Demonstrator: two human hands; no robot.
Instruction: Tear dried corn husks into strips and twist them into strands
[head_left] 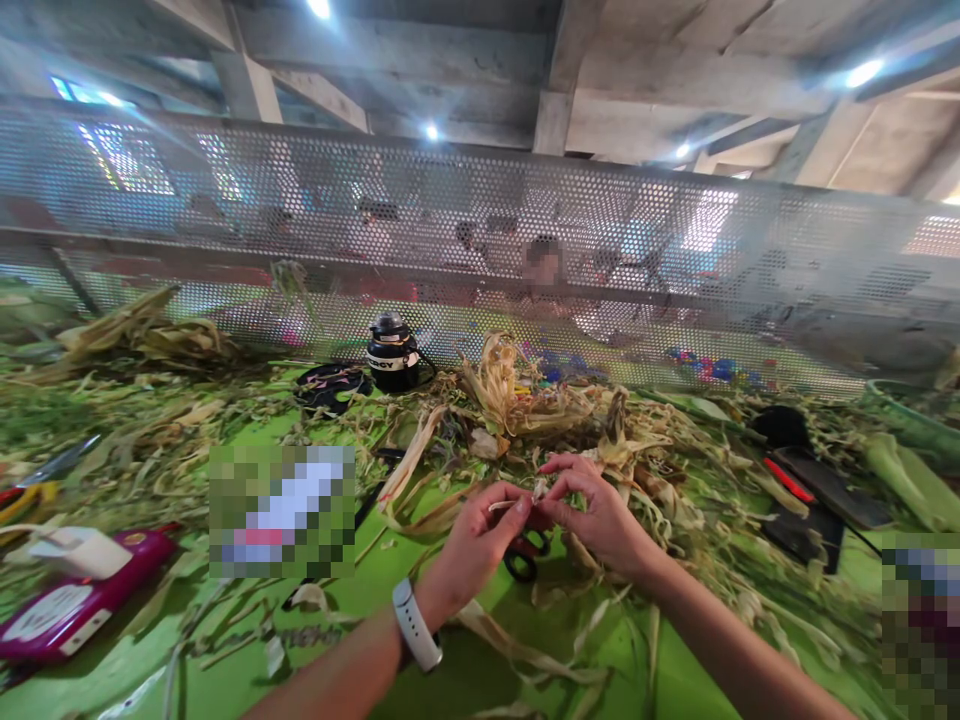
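Observation:
My left hand (484,535) and my right hand (589,505) meet above the green tabletop, fingertips nearly touching. Both are closed in a pinch on a thin strip of dried corn husk (537,490), which is small and partly hidden by the fingers. Just below the hands lie scissors (520,562) with dark ring handles, their blades out of sight. A bundle of dry husks (499,390) sits beyond my hands, and loose husk strips (525,650) are strewn below them. A white band is on my left wrist.
A black jar (394,355) stands at the back, before a perforated metal screen (450,240) with people behind it. On the left are a magenta power strip (82,600) with a white plug and yellow-handled scissors (45,485). A green basket (911,405) stands at right.

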